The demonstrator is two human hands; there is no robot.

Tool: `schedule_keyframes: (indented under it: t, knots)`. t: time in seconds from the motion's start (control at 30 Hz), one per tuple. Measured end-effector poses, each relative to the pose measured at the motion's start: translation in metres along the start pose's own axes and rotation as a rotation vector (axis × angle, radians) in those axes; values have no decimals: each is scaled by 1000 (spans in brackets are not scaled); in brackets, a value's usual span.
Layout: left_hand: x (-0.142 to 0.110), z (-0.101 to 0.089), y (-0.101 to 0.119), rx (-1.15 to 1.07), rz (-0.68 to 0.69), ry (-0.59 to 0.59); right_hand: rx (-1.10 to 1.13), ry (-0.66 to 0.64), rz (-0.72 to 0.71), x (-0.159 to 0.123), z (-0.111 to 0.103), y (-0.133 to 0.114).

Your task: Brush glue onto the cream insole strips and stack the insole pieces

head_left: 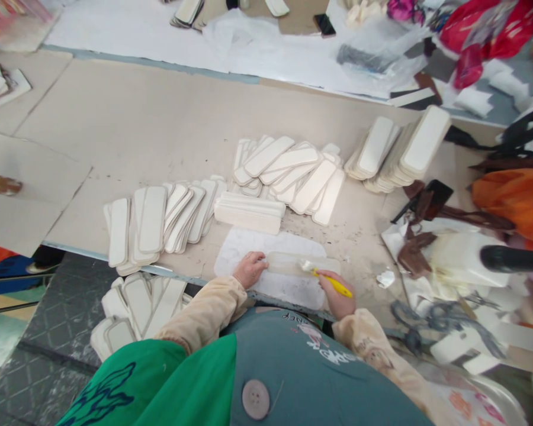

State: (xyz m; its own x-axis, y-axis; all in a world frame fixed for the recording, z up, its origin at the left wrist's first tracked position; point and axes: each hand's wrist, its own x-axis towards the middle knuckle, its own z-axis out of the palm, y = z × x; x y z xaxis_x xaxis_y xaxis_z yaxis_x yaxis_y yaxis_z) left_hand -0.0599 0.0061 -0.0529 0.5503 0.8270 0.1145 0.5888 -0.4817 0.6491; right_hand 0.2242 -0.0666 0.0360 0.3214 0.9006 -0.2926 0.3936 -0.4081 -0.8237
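From the head view, the surface (160,112) runs bare across its far left, while fanned pale strips (306,171) crowd its middle and the near edge sits close against the person's apron (302,361). Clutter closes off the right side. Over there, at the back, a clear plastic bag (397,47) holds something dark grey I can't make out. The strip being worked (288,264) lies flat on a white sheet (231,248) by the near edge. The left hand (250,269) rests at its left end, fingers close together; whether they pinch it I can't tell. The right hand (340,300) curls around a yellow-handled brush (337,285), bristles at the strip.
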Motion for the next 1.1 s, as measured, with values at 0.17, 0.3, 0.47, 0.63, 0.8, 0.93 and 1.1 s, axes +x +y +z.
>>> schedule_keyframes:
  t: [0.17,0.3,0.47,0.63,0.8,0.93,1.1]
  knots:
    - [1,-1,1,5,10,11,68,-83,1,12,47,-6]
    - [1,-1,1,1,5,-2,-13,67,96,15,0,17]
    - [1,0,1,23,28,17,-132,284,87,7,-56,31]
    - [0,1,0,47,43,36,-370,191,-274,3,-21,17]
    - [0,2,0,71,72,55,-371,-141,-505,4,39,-14]
    - [0,1,0,81,92,66,-222,-215,-512,3,55,-21]
    - [0,2,-1,51,58,48,-166,57,-248,3,10,12]
